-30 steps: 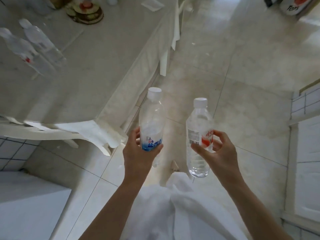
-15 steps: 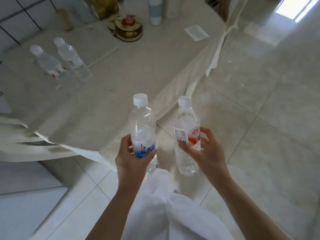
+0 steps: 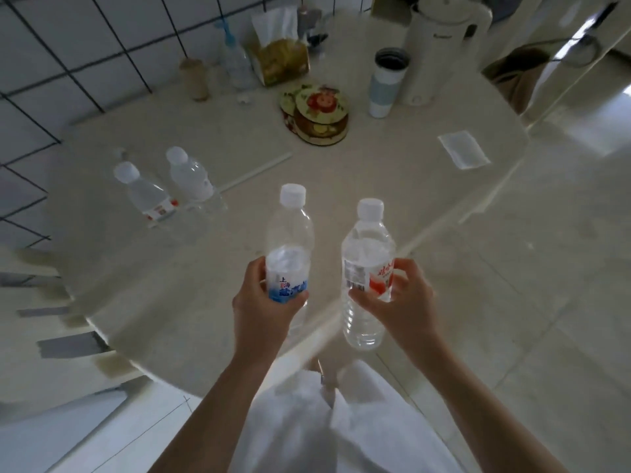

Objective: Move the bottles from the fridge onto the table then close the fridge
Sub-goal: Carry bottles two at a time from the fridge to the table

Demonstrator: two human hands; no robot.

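White kettle (image 3: 440, 46) far R, tumbler (image 3: 386, 85) beside; floral coasters (image 3: 319, 112) ctr; tissue box (image 3: 278, 56) by tiled wall (image 3: 68, 52).

Both forearms are bare, with no sleeve reaching the wrists, and neither the left hand (image 3: 261, 310) nor the right hand (image 3: 404, 307) wears a ring, watch or glove. At 6 o'clock hangs a loose white garment (image 3: 341, 425), creased into soft folds.

I read home kitchen or dining corner: tiled wall (image 3: 51, 63) far left, round table (image 3: 375, 186) holding electric kettle (image 3: 440, 46), tissue box (image 3: 276, 52), tumbler (image 3: 387, 83).
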